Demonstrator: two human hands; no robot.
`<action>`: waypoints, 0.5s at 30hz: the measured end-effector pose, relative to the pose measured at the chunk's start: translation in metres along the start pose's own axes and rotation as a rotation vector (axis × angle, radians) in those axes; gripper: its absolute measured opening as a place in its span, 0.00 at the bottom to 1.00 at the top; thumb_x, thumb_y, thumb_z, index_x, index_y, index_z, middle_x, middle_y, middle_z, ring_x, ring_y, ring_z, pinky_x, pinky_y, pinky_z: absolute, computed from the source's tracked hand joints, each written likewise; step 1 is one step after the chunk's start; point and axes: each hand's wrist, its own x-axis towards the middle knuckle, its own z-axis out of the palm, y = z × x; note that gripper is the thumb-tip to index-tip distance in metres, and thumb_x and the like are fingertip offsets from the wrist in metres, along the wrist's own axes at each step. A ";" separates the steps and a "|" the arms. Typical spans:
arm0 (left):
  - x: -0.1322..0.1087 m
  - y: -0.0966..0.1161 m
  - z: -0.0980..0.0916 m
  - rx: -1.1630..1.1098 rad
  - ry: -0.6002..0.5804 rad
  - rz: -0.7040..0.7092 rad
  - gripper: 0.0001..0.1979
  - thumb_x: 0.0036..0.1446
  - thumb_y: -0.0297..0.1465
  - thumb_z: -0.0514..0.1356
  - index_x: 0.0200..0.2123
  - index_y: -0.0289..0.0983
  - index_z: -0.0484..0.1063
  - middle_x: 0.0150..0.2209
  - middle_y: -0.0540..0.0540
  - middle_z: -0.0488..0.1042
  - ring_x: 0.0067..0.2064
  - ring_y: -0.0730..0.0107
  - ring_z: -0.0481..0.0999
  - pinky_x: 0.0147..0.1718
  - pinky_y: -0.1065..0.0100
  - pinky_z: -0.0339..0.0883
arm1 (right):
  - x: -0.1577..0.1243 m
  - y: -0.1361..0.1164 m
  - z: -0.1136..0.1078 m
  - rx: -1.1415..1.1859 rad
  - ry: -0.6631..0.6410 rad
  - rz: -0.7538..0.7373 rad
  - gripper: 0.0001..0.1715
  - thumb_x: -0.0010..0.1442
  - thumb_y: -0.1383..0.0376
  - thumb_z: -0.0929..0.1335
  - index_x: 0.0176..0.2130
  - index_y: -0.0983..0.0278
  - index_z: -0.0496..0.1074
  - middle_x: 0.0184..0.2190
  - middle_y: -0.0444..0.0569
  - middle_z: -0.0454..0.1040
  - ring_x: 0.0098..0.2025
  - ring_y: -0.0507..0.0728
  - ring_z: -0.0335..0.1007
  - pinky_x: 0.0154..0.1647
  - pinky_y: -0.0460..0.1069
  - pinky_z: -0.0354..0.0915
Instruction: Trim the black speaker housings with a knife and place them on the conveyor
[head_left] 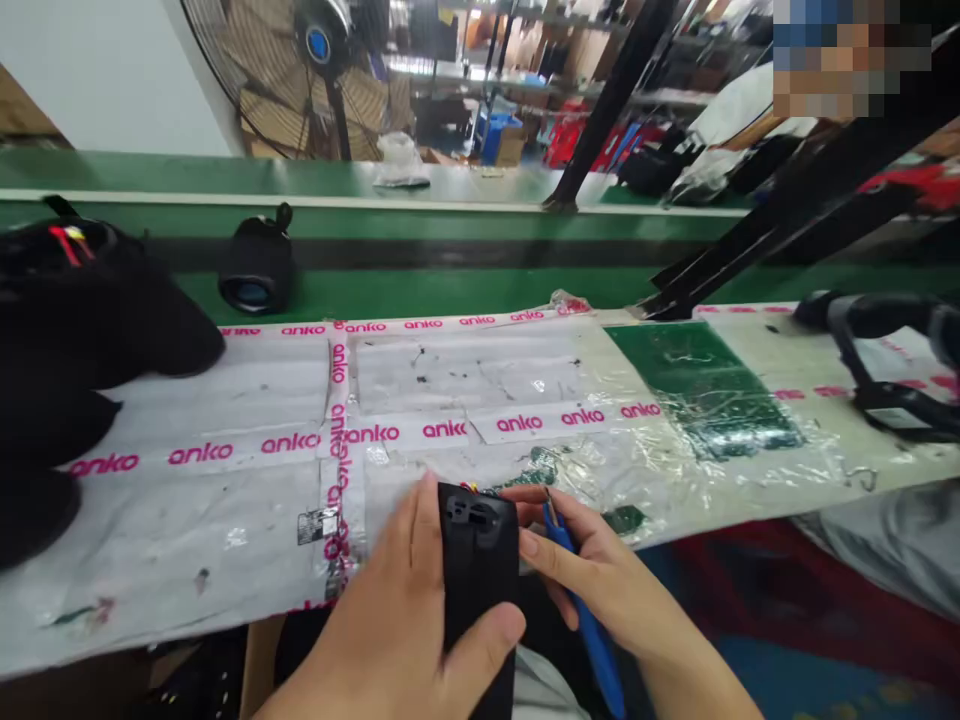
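While the left hand [405,600] grips a smooth black case [480,590], its fingers lie along the left side and its thumb crosses the front. The case, a long box with rounded corners, stands tilted above the near edge of the table [187,560], a molded panel with small openings at its upper end and red and yellow wires [469,488] showing just behind. The right hand [577,550] has its fingers curled around a slender blue tool [589,640], thin tip upward; its thumb and forefinger meet the case's right edge, though how firmly they press cannot be told. The table wears a wrinkled, glossy whitish covering, crossed by flat strips of tape [375,433] with pink lettering; a smooth green patch [709,385] shows at right. Matte black rounded pieces [105,320] crowd the left side, near a small barrel-shaped speaker [256,262]. Beyond, a crumpled clear bag [403,162] rests on a green ledge [225,172] before a wire-caged fan [319,70].
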 end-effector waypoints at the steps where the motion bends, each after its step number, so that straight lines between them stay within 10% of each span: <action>1: 0.000 0.000 -0.002 0.056 0.008 0.025 0.54 0.67 0.44 0.69 0.83 0.44 0.39 0.80 0.30 0.57 0.78 0.25 0.59 0.69 0.28 0.68 | 0.002 0.003 -0.002 0.011 -0.010 0.020 0.36 0.58 0.40 0.79 0.55 0.59 0.76 0.45 0.48 0.78 0.18 0.44 0.61 0.18 0.45 0.60; 5: 0.010 0.013 -0.012 -0.094 -0.057 -0.013 0.51 0.69 0.43 0.67 0.83 0.51 0.39 0.82 0.37 0.50 0.82 0.29 0.48 0.74 0.27 0.57 | 0.003 0.008 -0.006 0.057 -0.046 0.087 0.42 0.56 0.36 0.78 0.57 0.58 0.75 0.44 0.48 0.77 0.19 0.45 0.61 0.17 0.45 0.63; 9: 0.017 0.027 -0.008 -0.594 -0.056 -0.316 0.47 0.63 0.37 0.71 0.79 0.55 0.52 0.79 0.43 0.59 0.80 0.32 0.56 0.73 0.34 0.63 | -0.009 0.008 -0.008 0.097 -0.014 0.136 0.37 0.62 0.38 0.77 0.61 0.54 0.75 0.50 0.49 0.79 0.22 0.45 0.65 0.21 0.45 0.68; 12: 0.022 0.033 0.003 -0.739 0.010 -0.429 0.56 0.50 0.36 0.80 0.76 0.60 0.56 0.75 0.44 0.65 0.74 0.33 0.68 0.68 0.36 0.72 | -0.017 0.017 -0.015 0.092 0.037 0.061 0.38 0.59 0.43 0.80 0.63 0.49 0.76 0.57 0.51 0.80 0.47 0.59 0.82 0.45 0.48 0.78; 15: 0.029 0.036 0.010 -0.666 0.034 -0.347 0.62 0.42 0.36 0.85 0.73 0.68 0.56 0.70 0.49 0.68 0.67 0.39 0.76 0.67 0.35 0.72 | -0.021 0.028 -0.025 0.071 -0.038 0.014 0.38 0.61 0.48 0.80 0.67 0.46 0.74 0.64 0.51 0.78 0.69 0.67 0.71 0.66 0.56 0.71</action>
